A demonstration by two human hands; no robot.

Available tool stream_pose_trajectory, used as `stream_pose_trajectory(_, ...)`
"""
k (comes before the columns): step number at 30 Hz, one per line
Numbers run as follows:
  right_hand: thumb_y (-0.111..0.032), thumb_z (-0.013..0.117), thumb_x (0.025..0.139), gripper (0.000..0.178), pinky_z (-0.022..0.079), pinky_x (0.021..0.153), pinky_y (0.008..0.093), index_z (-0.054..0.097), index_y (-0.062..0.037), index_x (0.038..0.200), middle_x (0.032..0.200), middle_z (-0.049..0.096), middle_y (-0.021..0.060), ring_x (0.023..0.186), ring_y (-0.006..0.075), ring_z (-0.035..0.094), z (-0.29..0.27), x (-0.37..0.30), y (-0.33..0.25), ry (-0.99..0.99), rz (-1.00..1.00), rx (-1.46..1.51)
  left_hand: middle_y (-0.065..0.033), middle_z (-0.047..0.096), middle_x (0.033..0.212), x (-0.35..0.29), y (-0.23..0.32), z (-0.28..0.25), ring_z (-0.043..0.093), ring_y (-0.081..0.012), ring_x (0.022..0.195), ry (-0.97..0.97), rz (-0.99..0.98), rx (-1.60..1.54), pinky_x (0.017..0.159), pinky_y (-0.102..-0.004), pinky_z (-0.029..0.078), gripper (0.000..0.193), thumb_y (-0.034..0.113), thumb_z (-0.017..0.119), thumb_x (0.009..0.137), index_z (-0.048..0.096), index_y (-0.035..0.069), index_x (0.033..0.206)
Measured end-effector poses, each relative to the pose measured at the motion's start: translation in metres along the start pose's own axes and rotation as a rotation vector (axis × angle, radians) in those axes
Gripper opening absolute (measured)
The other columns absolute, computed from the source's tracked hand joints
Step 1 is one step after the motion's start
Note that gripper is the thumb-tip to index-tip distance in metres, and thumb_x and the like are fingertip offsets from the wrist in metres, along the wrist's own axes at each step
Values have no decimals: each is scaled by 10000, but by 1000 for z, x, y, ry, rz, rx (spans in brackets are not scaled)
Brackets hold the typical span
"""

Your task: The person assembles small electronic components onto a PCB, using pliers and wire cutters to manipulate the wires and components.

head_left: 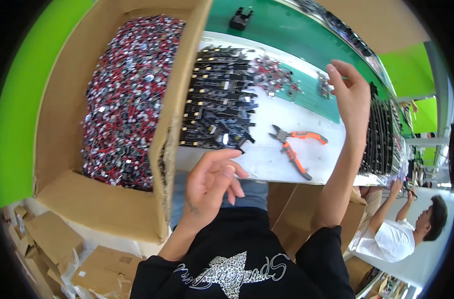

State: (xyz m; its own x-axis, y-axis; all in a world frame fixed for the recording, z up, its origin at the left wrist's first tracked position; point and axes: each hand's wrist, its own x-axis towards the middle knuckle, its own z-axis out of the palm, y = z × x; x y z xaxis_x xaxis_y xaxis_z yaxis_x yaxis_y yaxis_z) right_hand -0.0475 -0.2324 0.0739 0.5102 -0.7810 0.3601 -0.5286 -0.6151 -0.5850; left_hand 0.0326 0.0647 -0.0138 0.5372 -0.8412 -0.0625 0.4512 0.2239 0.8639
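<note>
I see the left hand (212, 178) low at the near edge of the table (268, 115), fingers loosely curled and released, with nothing visible in them. The right forearm reaches forward, its hand (350, 89) bent inward above the table's right side; whether thumb and forefinger pinch anything, I cannot tell. The black circuit boards (217, 94) lie in a row just beyond my left hand, the orange-handled pliers (283, 135) between both hands, and the loose wired parts (273, 74) left of my right hand.
</note>
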Motion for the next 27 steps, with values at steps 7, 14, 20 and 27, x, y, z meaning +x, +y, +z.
stream_pose_trajectory(7, -542, 666, 839, 679, 520, 823, 441, 649, 48, 1174, 999, 682, 223, 914, 366, 674, 18, -6, 87, -86, 162, -543, -131, 665, 922, 5, -6, 14, 613, -116, 656, -75, -40, 43, 521, -212, 451, 266, 133, 510, 1014, 560, -11, 1233)
stream_pose_trajectory(14, -213, 764, 823, 448, 494, 626, 302, 651, 24, 1185, 858, 665, 114, 696, 142, 624, 11, -22, 69, -4, 234, 25, -125, 667, 949, 8, 0, 28, 604, -104, 672, -106, -95, 86, 545, -210, 462, 293, 105, 520, 998, 560, -3, 1267)
stream_pose_trajectory(20, -8, 733, 790, 348, 451, 575, 208, 694, 13, 1135, 903, 652, 35, 681, 69, 559, -46, -109, -10, -337, 174, 590, -115, 649, 1047, 21, 9, 48, 610, -101, 721, -111, -46, -15, 570, -210, 475, 475, 42, 593, 945, 449, 11, 1397)
stream_pose_trajectory(27, -28, 819, 703, 468, 471, 618, 237, 679, -9, 1149, 797, 631, 46, 670, 104, 569, -28, -137, -16, -604, 31, 722, -97, 661, 783, 22, 13, 36, 647, -129, 566, -5, -45, 77, 445, -208, 441, 141, 70, 613, 949, 669, -57, 970)
